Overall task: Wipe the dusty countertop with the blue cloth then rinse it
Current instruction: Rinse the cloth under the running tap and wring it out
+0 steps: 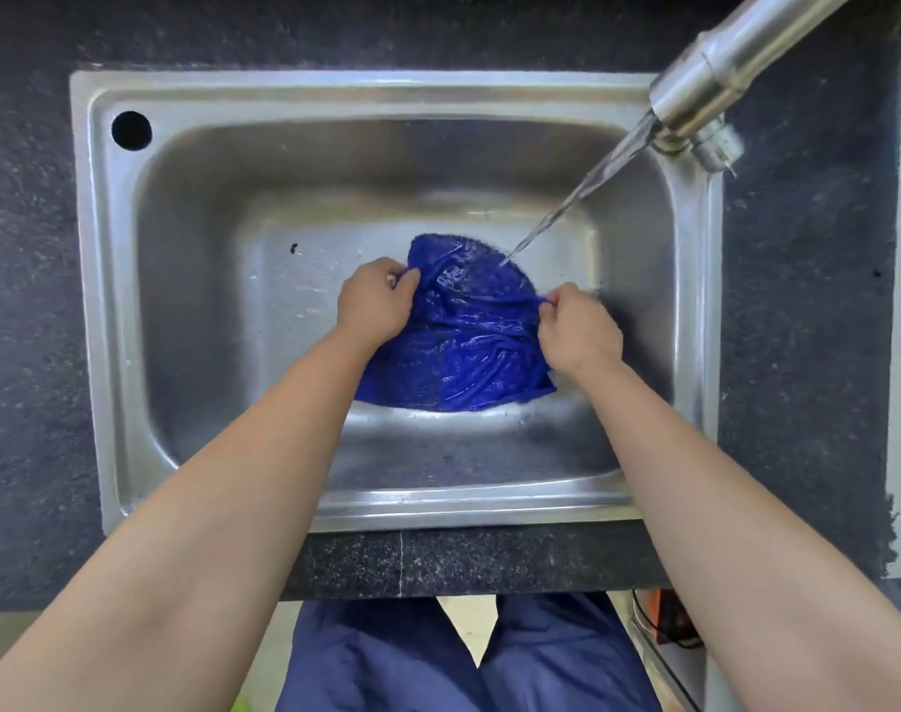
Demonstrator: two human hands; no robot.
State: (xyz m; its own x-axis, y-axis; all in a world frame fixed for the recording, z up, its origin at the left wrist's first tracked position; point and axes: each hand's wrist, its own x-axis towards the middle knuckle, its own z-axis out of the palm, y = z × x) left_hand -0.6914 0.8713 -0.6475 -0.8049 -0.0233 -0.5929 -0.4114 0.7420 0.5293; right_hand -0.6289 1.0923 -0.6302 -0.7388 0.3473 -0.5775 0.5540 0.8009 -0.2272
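Cloth: the blue cloth (463,346) lay spread over the middle of the sink (366,84) floor, soaked and glossy, bunched in folds toward the right.
Water: a stream from the tap (715,79) at the far right struck the cloth's far edge.
Left hand: the left hand (373,303) pinched a gathered fold at the cloth's far-left edge, fingers curled round it.
Right hand: the right hand (579,331) pinched a fold at the right edge in the same way.
Handling: soft and limp, probably heavy with water and somewhat slippery; no risk of breakage.
Where to hold: the edges or bunched folds looked best, since a flat wet middle gives little to grip.
Worktop: the dark speckled worktop (27,300) surrounded the sink on all sides.
Stage: judged to be rinsing.
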